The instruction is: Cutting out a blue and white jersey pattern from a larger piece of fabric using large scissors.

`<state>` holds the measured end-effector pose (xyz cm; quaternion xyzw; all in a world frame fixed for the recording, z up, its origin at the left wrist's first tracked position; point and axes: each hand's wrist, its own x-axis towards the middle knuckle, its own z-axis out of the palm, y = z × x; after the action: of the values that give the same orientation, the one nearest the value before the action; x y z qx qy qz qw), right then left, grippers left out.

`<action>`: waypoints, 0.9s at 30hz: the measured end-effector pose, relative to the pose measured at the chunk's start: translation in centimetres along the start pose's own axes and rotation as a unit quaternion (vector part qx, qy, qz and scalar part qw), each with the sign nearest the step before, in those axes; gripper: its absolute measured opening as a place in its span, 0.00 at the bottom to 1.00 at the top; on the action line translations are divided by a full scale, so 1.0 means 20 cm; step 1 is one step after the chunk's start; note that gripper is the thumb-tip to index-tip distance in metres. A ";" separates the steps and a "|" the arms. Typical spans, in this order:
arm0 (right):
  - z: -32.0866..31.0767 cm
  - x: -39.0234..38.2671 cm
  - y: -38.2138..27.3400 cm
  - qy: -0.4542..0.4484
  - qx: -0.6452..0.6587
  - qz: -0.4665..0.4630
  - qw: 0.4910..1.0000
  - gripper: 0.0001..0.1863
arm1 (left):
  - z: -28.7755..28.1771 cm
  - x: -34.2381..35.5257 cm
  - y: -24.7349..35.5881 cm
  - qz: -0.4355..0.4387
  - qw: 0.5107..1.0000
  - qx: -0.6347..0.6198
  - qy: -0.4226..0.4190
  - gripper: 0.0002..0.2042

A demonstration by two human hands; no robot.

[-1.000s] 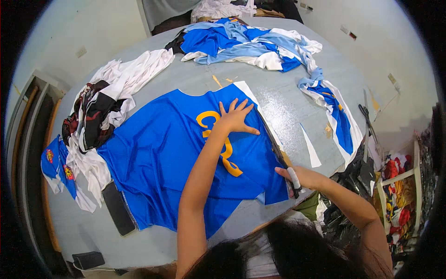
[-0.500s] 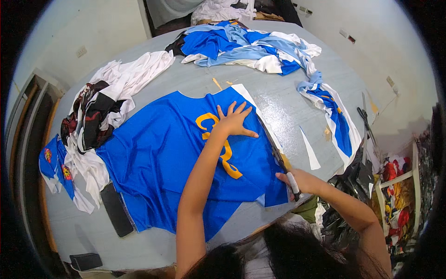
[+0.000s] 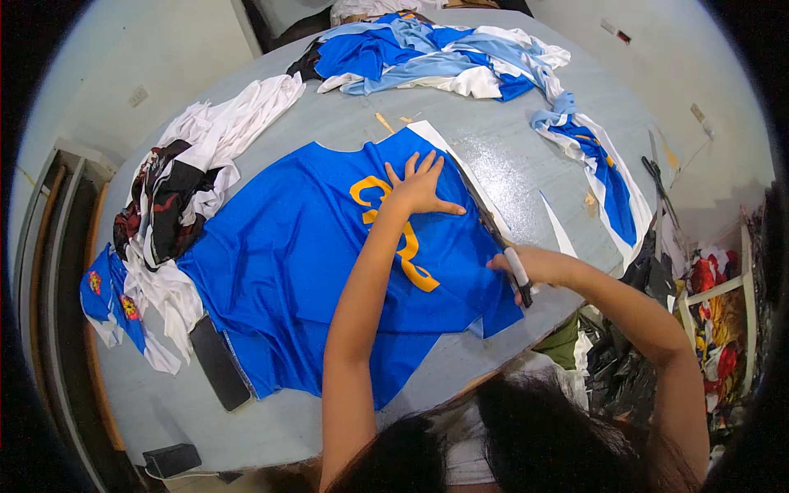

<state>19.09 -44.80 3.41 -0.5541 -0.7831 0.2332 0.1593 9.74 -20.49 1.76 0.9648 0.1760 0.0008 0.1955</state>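
A blue fabric panel (image 3: 288,271) with yellow-orange print (image 3: 411,256) lies spread on the grey table, somewhat rumpled on its left side. Flat on its upper right part, beside the print, rests my left hand (image 3: 423,187), fingers spread. My right hand (image 3: 538,267) grips long scissors (image 3: 516,267) whose handle looks wrapped in white. The dark blades point away from me along the panel's right edge, where a white strip (image 3: 467,170) borders the blue. Whether the blades are parted is hard to see.
Blue, light-blue and white cloth (image 3: 444,62) is heaped at the far side, trailing down the right. White and dark garments (image 3: 177,193) lie at left, near a black phone-like slab (image 3: 219,366). A white scrap (image 3: 559,226) sits right of the scissors. The grey table (image 3: 288,435) has a curved edge.
The view has shifted a little, so the table sits higher in it. My right hand and the scissors have advanced slightly along the panel's right edge. My left hand stays on the fabric.
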 end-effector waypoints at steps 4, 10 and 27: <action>-0.03 0.08 -0.08 -0.022 0.002 0.057 0.998 0.32 | 0.00 -0.02 -0.04 -0.007 1.000 0.005 -0.001 0.57; -0.12 0.16 -0.22 -0.119 0.255 0.433 0.857 0.44 | -0.01 -0.01 -0.05 0.001 1.000 0.001 -0.002 0.57; -0.05 0.14 -0.19 0.044 0.290 0.316 0.902 0.15 | -0.01 -0.04 -0.01 -0.042 0.999 0.007 -0.012 0.59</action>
<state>15.72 -43.04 6.28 -0.7116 -0.4566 0.4634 0.2653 8.82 -20.58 1.85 0.9579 0.2140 -0.0200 0.1902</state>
